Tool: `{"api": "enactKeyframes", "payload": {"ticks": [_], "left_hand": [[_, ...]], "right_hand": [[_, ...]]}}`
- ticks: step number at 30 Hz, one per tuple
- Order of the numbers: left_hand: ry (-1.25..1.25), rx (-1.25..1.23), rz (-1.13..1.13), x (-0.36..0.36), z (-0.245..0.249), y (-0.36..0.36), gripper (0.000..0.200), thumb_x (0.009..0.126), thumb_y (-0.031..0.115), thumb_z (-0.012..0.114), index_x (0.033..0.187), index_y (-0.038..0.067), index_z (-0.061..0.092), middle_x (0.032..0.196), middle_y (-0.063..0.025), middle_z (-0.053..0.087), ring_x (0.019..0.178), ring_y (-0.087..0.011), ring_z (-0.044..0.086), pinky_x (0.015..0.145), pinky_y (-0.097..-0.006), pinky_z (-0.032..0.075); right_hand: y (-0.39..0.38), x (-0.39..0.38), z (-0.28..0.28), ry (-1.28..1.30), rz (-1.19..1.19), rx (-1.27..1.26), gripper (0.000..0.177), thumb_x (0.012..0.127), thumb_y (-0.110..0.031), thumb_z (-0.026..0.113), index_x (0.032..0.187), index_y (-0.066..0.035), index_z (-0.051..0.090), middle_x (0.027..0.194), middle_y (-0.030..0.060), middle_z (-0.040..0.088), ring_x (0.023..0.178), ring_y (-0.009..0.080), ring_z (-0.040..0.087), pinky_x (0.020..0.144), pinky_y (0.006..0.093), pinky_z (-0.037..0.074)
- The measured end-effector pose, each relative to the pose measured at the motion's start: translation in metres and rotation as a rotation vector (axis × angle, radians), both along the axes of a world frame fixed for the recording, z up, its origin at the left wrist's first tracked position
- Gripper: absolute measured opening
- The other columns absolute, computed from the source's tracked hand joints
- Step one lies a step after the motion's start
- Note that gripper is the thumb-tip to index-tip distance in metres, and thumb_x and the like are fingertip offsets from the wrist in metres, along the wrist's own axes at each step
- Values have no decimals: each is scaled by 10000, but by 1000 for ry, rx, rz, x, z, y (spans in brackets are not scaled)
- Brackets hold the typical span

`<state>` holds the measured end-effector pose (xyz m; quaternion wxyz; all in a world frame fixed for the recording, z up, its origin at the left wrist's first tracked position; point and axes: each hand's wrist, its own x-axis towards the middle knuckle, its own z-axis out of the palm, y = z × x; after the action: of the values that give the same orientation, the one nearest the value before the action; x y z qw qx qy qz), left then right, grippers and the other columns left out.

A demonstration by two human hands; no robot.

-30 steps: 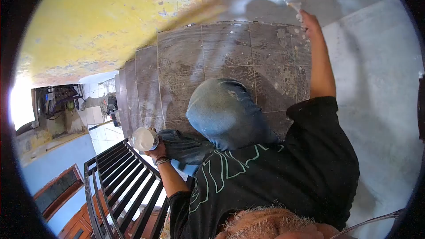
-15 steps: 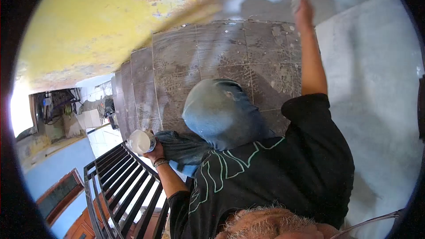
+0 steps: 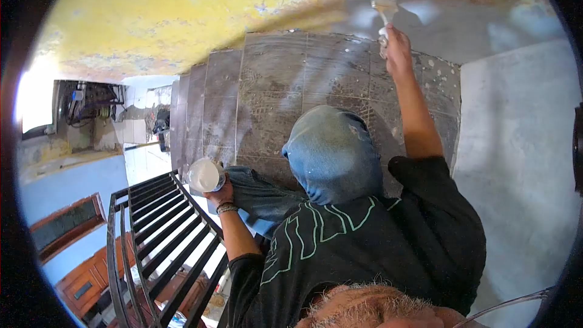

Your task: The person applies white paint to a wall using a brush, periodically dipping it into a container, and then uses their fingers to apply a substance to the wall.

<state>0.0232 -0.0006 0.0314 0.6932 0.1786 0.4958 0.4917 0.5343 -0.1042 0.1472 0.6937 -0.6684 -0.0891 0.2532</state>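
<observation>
My right hand (image 3: pixel 398 52) is stretched out in front of me, its fingers wrapped round the handle of a paintbrush (image 3: pixel 384 4). The wide bristle end, whitish with paint, overlaps the lower wall (image 3: pixel 340 17) in this view, where a white-grey coat borders worn yellow and reddish paint. On the other side, my left hand (image 3: pixel 222 193) grips a clear plastic cup (image 3: pixel 206 175) of white liquid, held beside my lower leg. My knee in faded jeans (image 3: pixel 334 149) is between the two hands.
Grey-brown floor tiles (image 3: pixel 273 79), spotted with white marks, run along the wall's foot. A black metal railing (image 3: pixel 173 225) stands close by my left arm. To my right is a pale grey wall (image 3: pixel 516 133). Wooden doors (image 3: pixel 91 279) show beyond the railing.
My right hand and the paintbrush have moved left and down in the view, and the brush shows more sharply. My left hand still holds the cup; the whole view has shifted slightly.
</observation>
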Motion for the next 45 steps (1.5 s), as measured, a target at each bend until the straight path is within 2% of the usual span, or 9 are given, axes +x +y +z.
{"api": "enactKeyframes", "payload": {"ticks": [8,13,14,16,19,28,38,40,45], "left_hand": [[-128,3,-2,-9,-12,6,548,718,441,373,1122,76,432,1082,-119,497,973,-332,482,687,-399,450],[-124,-19,38,-6,-1,1,547,721,448,376,1126,85,429,1078,-114,500,969,-322,487,672,-399,460],[-73,-18,17,-7,-1,1,549,720,453,376,1127,88,428,1081,-111,499,970,-316,487,667,-397,462],[-77,3,8,-7,-8,3,550,718,459,376,1128,96,428,1084,-109,496,969,-311,489,661,-398,463],[-79,32,-14,-10,-14,4,552,710,467,379,1130,112,428,1090,-103,493,974,-301,487,656,-400,455],[-108,-17,29,-11,-11,-1,559,689,475,382,1132,138,431,1121,-84,476,1036,-281,440,756,-441,360],[-10,16,-37,-13,-9,2,573,707,472,349,1156,121,406,1151,-60,457,1060,-273,425,738,-430,375],[-7,14,-62,-15,-11,0,577,709,472,343,1163,120,400,1150,-66,456,1059,-277,427,730,-418,388],[-64,32,-39,-7,-11,3,641,659,488,402,1175,108,381,1164,-100,439,1043,-302,439,731,-385,425]], "right_hand": [[28,12,-116,-295,-23,124,339,838,-339,393,775,-29,516,576,68,487,456,155,468,399,266,358],[31,12,-201,-373,-21,-500,506,830,-399,316,775,54,535,729,269,530,732,448,490,677,457,373],[29,14,-220,-376,-19,-500,506,830,-399,316,775,54,535,729,269,530,732,448,490,677,457,373],[24,28,-266,-420,26,-468,349,830,-332,410,636,-49,468,466,13,421,336,124,389,322,261,300],[21,-23,-155,128,95,-363,328,825,-310,421,642,-43,475,476,12,425,343,117,387,320,257,290],[45,-27,-66,116,43,85,301,815,-261,429,602,-54,473,459,7,420,347,101,380,317,243,285],[57,-3,-139,207,19,-49,281,811,-273,444,631,-62,489,455,7,413,351,111,394,331,241,306],[53,-3,-148,-511,39,41,269,832,-285,430,671,-71,461,496,-16,395,359,74,345,313,214,267],[9,-56,-121,79,-17,-33,260,831,-286,437,698,-66,474,526,-16,411,390,72,366,332,213,284]]}}
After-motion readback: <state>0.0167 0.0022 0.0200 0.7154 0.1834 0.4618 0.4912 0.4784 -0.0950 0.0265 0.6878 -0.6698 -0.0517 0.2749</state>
